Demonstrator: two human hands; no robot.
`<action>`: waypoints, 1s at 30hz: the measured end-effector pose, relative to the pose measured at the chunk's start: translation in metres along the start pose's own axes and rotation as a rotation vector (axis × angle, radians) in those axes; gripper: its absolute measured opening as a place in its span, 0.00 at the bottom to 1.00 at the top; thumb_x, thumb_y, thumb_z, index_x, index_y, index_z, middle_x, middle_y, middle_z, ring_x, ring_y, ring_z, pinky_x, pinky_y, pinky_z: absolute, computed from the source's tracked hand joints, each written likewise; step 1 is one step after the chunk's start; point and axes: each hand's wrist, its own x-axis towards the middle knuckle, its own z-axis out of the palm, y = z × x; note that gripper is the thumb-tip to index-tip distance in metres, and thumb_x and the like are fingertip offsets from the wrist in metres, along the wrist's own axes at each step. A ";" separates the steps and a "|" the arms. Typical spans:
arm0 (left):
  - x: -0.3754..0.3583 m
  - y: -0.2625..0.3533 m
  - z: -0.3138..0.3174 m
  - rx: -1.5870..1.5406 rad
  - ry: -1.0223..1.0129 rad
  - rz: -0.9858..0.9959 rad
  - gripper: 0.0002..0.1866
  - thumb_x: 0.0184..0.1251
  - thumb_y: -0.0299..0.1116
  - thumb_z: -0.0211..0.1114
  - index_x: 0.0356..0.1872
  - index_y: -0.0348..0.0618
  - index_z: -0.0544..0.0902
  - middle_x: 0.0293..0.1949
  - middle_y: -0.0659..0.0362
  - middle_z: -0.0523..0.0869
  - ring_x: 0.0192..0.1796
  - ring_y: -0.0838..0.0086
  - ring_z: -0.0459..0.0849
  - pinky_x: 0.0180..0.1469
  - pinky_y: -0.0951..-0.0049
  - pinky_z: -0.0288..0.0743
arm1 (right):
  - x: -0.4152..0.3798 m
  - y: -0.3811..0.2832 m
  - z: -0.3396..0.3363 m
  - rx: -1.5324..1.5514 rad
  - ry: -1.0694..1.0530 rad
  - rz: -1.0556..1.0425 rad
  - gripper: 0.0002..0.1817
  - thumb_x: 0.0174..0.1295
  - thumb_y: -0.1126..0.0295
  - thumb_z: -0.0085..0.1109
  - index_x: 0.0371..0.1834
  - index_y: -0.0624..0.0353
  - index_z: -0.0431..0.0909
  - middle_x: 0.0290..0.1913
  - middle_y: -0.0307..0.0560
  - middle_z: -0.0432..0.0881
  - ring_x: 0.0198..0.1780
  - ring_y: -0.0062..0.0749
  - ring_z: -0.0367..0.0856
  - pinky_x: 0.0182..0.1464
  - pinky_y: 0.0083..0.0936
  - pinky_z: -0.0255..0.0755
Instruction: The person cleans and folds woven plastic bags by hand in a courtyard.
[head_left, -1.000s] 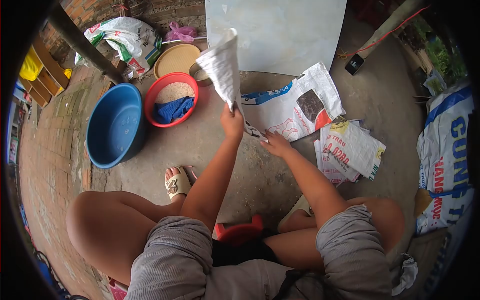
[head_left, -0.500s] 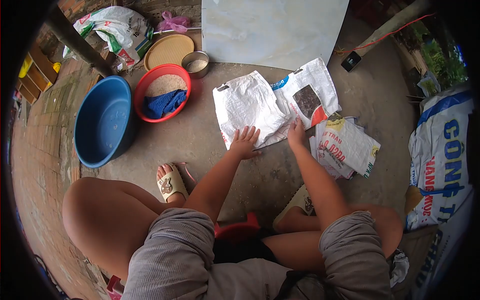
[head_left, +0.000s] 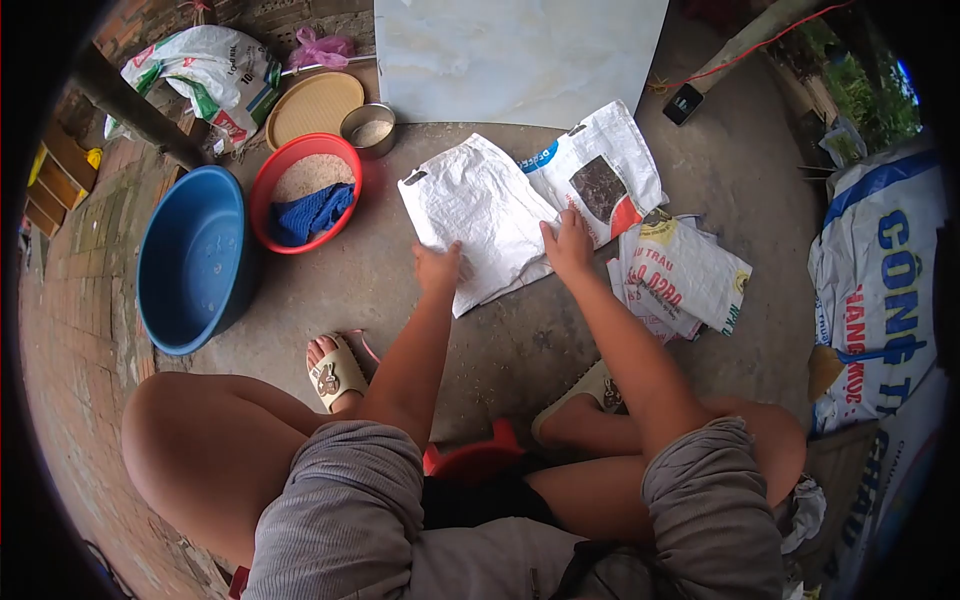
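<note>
A folded white woven sack [head_left: 480, 215] lies on the concrete floor in front of me. My left hand [head_left: 437, 268] grips its left edge, thumb on top. On the right edge of the same sack, my right hand [head_left: 569, 245] has its fingers bent round the side. A second white sack [head_left: 605, 180] with a dark picture and blue lettering lies partly under the first. Just right of my right hand is a pile of folded printed sacks [head_left: 690, 275].
At the left are a blue basin [head_left: 195, 260], a red basin [head_left: 305, 168] with grain and a blue cloth, a metal bowl [head_left: 370, 130] and a tan tray [head_left: 315, 105]. A marbled board [head_left: 520, 60] stands behind. Large printed sacks [head_left: 875, 290] are at the right.
My left hand has moved from lying flat on the sack's lower part to its left edge and closed there. My right hand has shifted to the sack's right edge. The view has shifted slightly.
</note>
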 end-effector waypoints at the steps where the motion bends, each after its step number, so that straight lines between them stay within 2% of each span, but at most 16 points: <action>1: 0.004 -0.005 0.000 -0.018 -0.094 -0.013 0.41 0.49 0.43 0.76 0.60 0.33 0.64 0.54 0.38 0.78 0.57 0.47 0.78 0.60 0.59 0.70 | -0.001 0.005 0.008 -0.003 0.002 -0.005 0.27 0.60 0.59 0.60 0.59 0.62 0.68 0.73 0.62 0.56 0.73 0.55 0.55 0.68 0.49 0.58; 5: 0.010 0.026 -0.032 -0.013 -0.269 -0.032 0.39 0.50 0.40 0.72 0.62 0.38 0.63 0.56 0.39 0.79 0.59 0.48 0.78 0.61 0.57 0.70 | -0.022 -0.006 0.014 -0.166 0.103 0.189 0.41 0.58 0.58 0.65 0.73 0.51 0.55 0.76 0.61 0.47 0.74 0.61 0.52 0.68 0.56 0.56; 8: 0.018 0.065 -0.060 0.156 -0.170 0.015 0.40 0.48 0.33 0.68 0.65 0.44 0.60 0.53 0.44 0.82 0.57 0.50 0.81 0.57 0.57 0.74 | -0.020 -0.021 0.008 -0.333 -0.023 -0.150 0.39 0.60 0.58 0.63 0.75 0.37 0.55 0.77 0.50 0.50 0.75 0.62 0.50 0.70 0.58 0.50; 11: 0.025 0.102 -0.096 0.354 -0.139 0.076 0.43 0.48 0.33 0.67 0.68 0.47 0.57 0.54 0.46 0.82 0.56 0.51 0.81 0.56 0.57 0.75 | -0.002 -0.024 0.046 -0.243 -0.245 -0.345 0.34 0.64 0.51 0.54 0.74 0.40 0.59 0.76 0.49 0.56 0.75 0.64 0.50 0.70 0.58 0.50; 15: 0.049 0.128 -0.121 0.533 -0.150 0.124 0.44 0.49 0.32 0.66 0.70 0.46 0.55 0.54 0.45 0.82 0.56 0.51 0.82 0.56 0.57 0.75 | -0.005 -0.064 0.076 -0.136 -0.464 -0.224 0.32 0.68 0.45 0.43 0.73 0.43 0.59 0.74 0.52 0.60 0.74 0.65 0.51 0.70 0.61 0.49; 17: 0.063 0.136 -0.128 0.534 -0.218 0.178 0.46 0.49 0.32 0.64 0.71 0.45 0.52 0.54 0.42 0.82 0.55 0.50 0.82 0.56 0.58 0.75 | -0.002 -0.076 0.094 0.163 -0.591 -0.231 0.33 0.69 0.42 0.36 0.73 0.44 0.59 0.73 0.52 0.60 0.73 0.68 0.52 0.70 0.60 0.49; 18: 0.070 0.141 -0.129 0.473 -0.274 0.196 0.47 0.49 0.33 0.63 0.73 0.43 0.51 0.52 0.40 0.82 0.53 0.51 0.83 0.55 0.59 0.76 | 0.000 -0.075 0.098 0.238 -0.668 -0.172 0.33 0.69 0.43 0.37 0.72 0.46 0.61 0.72 0.56 0.63 0.73 0.65 0.55 0.71 0.51 0.52; 19: 0.070 0.146 -0.130 0.481 -0.271 0.196 0.47 0.49 0.33 0.63 0.73 0.43 0.51 0.52 0.40 0.82 0.53 0.51 0.83 0.55 0.59 0.76 | 0.001 -0.076 0.102 0.247 -0.670 -0.172 0.33 0.69 0.43 0.37 0.72 0.46 0.61 0.72 0.56 0.63 0.73 0.65 0.55 0.71 0.51 0.52; 21: 0.060 0.163 -0.132 0.188 -0.407 0.355 0.49 0.47 0.34 0.62 0.75 0.44 0.50 0.50 0.40 0.83 0.50 0.52 0.85 0.51 0.60 0.78 | 0.000 -0.077 0.110 0.506 -0.745 -0.125 0.33 0.70 0.45 0.37 0.72 0.52 0.62 0.67 0.62 0.68 0.70 0.60 0.61 0.69 0.41 0.57; 22: 0.051 0.173 -0.131 0.191 -0.409 0.353 0.49 0.47 0.34 0.62 0.75 0.44 0.50 0.50 0.40 0.83 0.50 0.52 0.85 0.51 0.60 0.78 | -0.003 -0.077 0.113 0.581 -0.644 -0.175 0.30 0.70 0.50 0.38 0.69 0.58 0.65 0.61 0.62 0.75 0.65 0.49 0.70 0.66 0.35 0.62; 23: 0.040 0.183 -0.127 0.171 -0.450 0.364 0.50 0.47 0.35 0.63 0.75 0.45 0.50 0.49 0.39 0.83 0.48 0.53 0.86 0.49 0.61 0.78 | -0.001 -0.079 0.111 0.581 -0.645 -0.171 0.30 0.70 0.50 0.38 0.69 0.58 0.65 0.61 0.62 0.75 0.65 0.49 0.70 0.66 0.35 0.62; 25: 0.015 0.198 -0.110 0.121 -0.499 0.391 0.53 0.46 0.39 0.65 0.76 0.48 0.47 0.46 0.38 0.84 0.44 0.53 0.87 0.45 0.63 0.80 | 0.004 -0.083 0.100 0.814 -0.794 0.002 0.26 0.70 0.57 0.41 0.66 0.60 0.68 0.57 0.54 0.78 0.59 0.40 0.75 0.63 0.32 0.64; 26: 0.000 0.205 -0.102 0.091 -0.508 0.394 0.53 0.46 0.40 0.65 0.76 0.48 0.47 0.44 0.38 0.84 0.44 0.52 0.87 0.45 0.63 0.79 | -0.001 -0.095 0.064 1.033 -0.884 0.209 0.22 0.68 0.65 0.42 0.63 0.60 0.70 0.56 0.47 0.78 0.57 0.31 0.74 0.60 0.28 0.66; 27: -0.016 0.211 -0.094 0.063 -0.517 0.397 0.53 0.47 0.42 0.65 0.76 0.49 0.47 0.43 0.38 0.85 0.44 0.52 0.86 0.46 0.62 0.79 | 0.012 -0.070 0.091 1.151 -0.942 0.237 0.20 0.69 0.67 0.43 0.63 0.57 0.71 0.56 0.45 0.78 0.56 0.30 0.75 0.56 0.24 0.68; 29: -0.043 0.217 -0.073 0.048 -0.549 0.424 0.53 0.49 0.45 0.66 0.76 0.48 0.47 0.46 0.36 0.84 0.46 0.50 0.86 0.51 0.62 0.78 | 0.006 -0.060 0.056 1.093 -0.861 0.044 0.21 0.71 0.60 0.43 0.63 0.55 0.71 0.54 0.43 0.79 0.54 0.28 0.76 0.56 0.23 0.69; 30: -0.056 0.218 -0.064 0.044 -0.607 0.456 0.52 0.51 0.47 0.66 0.76 0.47 0.47 0.48 0.34 0.82 0.48 0.49 0.85 0.54 0.62 0.76 | 0.001 -0.059 0.044 1.268 -0.669 -0.054 0.26 0.71 0.50 0.41 0.63 0.55 0.71 0.54 0.46 0.80 0.54 0.31 0.78 0.59 0.28 0.71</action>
